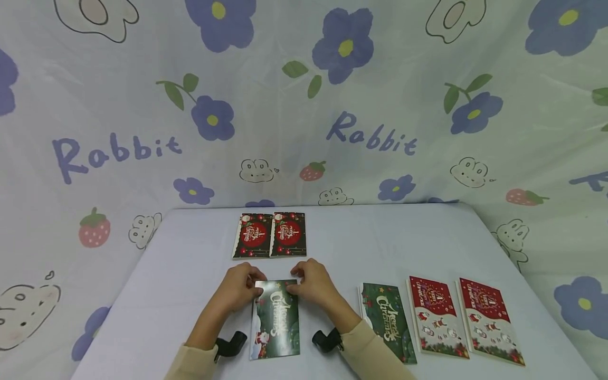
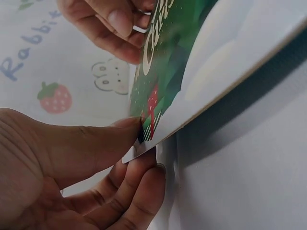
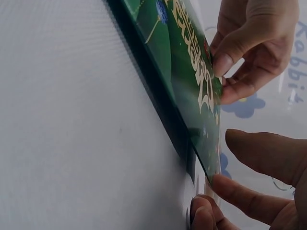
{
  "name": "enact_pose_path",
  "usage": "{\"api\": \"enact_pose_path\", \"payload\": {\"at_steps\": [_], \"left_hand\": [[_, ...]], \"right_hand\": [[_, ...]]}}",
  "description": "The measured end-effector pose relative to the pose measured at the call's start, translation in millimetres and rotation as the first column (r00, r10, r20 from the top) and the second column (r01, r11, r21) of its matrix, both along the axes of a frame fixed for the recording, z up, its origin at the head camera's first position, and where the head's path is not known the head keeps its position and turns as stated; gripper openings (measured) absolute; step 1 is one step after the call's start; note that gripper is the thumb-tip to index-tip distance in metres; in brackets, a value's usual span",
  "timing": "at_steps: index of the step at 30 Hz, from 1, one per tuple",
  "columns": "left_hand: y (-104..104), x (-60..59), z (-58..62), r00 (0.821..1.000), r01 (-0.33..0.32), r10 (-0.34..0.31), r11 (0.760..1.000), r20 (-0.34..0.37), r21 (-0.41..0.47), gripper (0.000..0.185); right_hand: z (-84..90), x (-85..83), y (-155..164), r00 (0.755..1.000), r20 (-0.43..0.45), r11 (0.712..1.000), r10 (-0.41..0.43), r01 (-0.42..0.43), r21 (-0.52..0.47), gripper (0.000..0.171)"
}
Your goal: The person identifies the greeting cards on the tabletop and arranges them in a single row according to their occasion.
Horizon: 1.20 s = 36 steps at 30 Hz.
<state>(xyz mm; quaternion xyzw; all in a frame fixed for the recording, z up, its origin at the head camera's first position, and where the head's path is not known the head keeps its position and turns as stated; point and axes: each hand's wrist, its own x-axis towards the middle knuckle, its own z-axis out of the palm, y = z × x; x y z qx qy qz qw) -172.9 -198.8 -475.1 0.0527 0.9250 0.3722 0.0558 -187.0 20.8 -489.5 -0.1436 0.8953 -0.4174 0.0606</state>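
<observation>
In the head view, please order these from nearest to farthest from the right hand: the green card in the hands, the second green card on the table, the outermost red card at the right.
1. The green Christmas card pinched by the right hand, at centre.
2. The second green Christmas card, lying just to its right.
3. The outermost red Christmas card, at the table's right edge.

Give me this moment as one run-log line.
left hand: pinches green card far corner | right hand: pinches other far corner | far edge lifted off table

White table (image 1: 190, 274); flower-and-rabbit printed backdrop cloth (image 1: 304, 105) behind.
</observation>
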Motion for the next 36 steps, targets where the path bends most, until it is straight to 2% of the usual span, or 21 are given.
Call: {"api": "enact_pose_path", "payload": {"at_steps": [13,20,27,32,36], "left_hand": [[1.1,0.6,0.9,0.998,-0.033,0.035,0.999,-0.048,0.039,0.018],[2.6,-0.8,3.1,0.995,-0.080,0.084,0.994,-0.057,0.071,0.020],[3.3,-1.3,4.3,0.992,-0.093,0.099,0.992,-0.072,0.088,0.021],[4.4,-3.6,1.3,0.991,-0.091,0.105,0.984,-0.086,0.153,0.033],[7.6,-4.3,-2.2,0.992,-0.053,0.075,0.975,-0.097,0.216,0.050]], "right_hand": [[0.0,-1.7,2.0,0.999,0.038,0.995,0.019,-0.015,-0.103,0.033],[-0.1,-2.6,2.9,1.000,-0.014,0.989,-0.007,0.005,-0.149,0.028],[4.1,-5.3,6.9,1.000,-0.013,0.977,-0.020,0.017,-0.210,0.027],[8.8,-9.7,13.0,0.999,-0.007,0.966,-0.051,0.048,-0.253,0.026],[12.0,-13.5,20.3,0.995,-0.009,0.953,-0.098,0.091,-0.288,0.027]]}}
